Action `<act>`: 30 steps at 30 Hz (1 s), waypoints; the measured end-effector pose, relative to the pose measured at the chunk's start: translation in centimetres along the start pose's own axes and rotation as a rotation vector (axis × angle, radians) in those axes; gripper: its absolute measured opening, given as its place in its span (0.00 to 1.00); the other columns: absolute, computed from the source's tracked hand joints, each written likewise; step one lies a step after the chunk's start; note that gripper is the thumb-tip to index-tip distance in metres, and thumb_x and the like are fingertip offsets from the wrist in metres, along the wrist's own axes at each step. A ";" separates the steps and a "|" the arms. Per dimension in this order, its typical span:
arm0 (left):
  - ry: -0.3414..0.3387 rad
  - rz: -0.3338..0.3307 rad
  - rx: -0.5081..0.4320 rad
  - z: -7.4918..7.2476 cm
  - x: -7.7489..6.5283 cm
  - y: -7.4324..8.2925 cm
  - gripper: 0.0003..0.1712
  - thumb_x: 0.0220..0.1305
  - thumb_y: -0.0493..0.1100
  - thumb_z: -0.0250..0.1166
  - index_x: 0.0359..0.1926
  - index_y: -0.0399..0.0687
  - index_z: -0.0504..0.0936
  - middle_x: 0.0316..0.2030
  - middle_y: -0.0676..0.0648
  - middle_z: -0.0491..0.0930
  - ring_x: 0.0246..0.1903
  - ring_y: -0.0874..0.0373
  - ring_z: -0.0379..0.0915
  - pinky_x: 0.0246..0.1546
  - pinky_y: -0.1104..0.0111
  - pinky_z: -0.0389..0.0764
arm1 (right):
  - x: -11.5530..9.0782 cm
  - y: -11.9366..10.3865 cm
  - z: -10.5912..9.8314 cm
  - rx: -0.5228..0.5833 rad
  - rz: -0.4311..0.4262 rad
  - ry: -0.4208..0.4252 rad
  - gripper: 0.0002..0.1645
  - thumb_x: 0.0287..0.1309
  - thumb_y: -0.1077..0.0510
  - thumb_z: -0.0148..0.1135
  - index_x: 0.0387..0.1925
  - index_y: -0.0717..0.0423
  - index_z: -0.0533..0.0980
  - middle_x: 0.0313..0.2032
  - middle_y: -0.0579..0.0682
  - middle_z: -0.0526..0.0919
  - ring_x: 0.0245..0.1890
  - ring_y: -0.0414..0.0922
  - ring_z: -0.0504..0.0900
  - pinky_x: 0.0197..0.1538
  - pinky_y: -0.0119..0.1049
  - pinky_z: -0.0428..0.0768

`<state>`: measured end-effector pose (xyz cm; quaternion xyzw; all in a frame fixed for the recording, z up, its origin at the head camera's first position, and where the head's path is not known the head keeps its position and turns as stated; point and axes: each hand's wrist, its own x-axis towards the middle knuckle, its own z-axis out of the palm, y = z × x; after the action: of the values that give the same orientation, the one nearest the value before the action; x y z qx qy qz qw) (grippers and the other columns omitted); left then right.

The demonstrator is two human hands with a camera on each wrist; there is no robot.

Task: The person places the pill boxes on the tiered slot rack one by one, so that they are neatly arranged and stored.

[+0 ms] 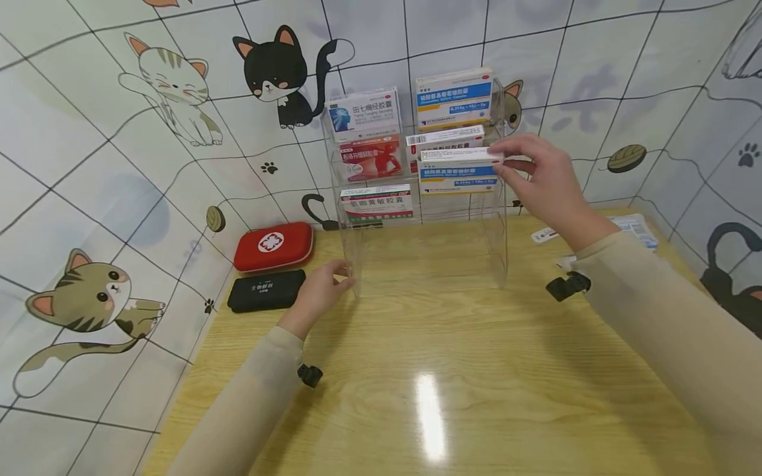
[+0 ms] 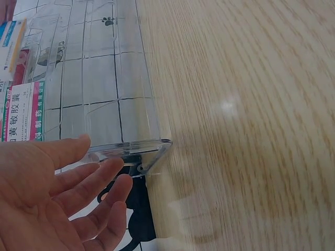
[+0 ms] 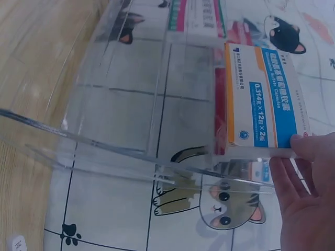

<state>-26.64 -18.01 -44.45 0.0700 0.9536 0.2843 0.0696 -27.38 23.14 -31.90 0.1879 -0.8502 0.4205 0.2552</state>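
Observation:
My right hand [image 1: 538, 175] pinches the right end of a white, blue and orange medicine box [image 1: 458, 180] at the middle tier of a clear acrylic display stand [image 1: 497, 254]. In the right wrist view, thumb and fingers hold an edge of that capsule box [image 3: 261, 99]. Behind it stands a white and red box [image 1: 443, 137], partly hidden. My left hand [image 1: 321, 291] is beside the stand's lower left side panel, fingers loosely bent. From the left wrist view, its fingertips lie close to the panel's edge [image 2: 157, 144]; whether they touch is unclear.
Other boxes on the stand are a blue-pictured one [image 1: 364, 116], a red one [image 1: 370, 158], a white-green one [image 1: 378, 203] and a blue-orange one [image 1: 454, 99]. A red case [image 1: 274, 246] and black pouch [image 1: 264, 291] lie left; plastic packets [image 1: 637, 228] lie right. A cat-printed wall stands behind.

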 end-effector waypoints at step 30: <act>-0.009 -0.013 -0.002 0.1 -0.4 -0.3 0.25 0.72 0.49 0.67 0.67 0.52 0.77 0.59 0.45 0.83 0.49 0.49 0.81 0.49 0.55 0.82 | -1.0 1.2 2.5 -0.279 0.076 -0.230 0.28 0.65 0.66 0.66 0.67 0.60 0.75 0.71 0.59 0.70 0.69 0.62 0.73 0.66 0.59 0.76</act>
<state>-26.26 -18.23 -44.67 0.0653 0.9535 0.2844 0.0758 -27.96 21.91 -34.54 0.1655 -0.9302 0.2837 0.1637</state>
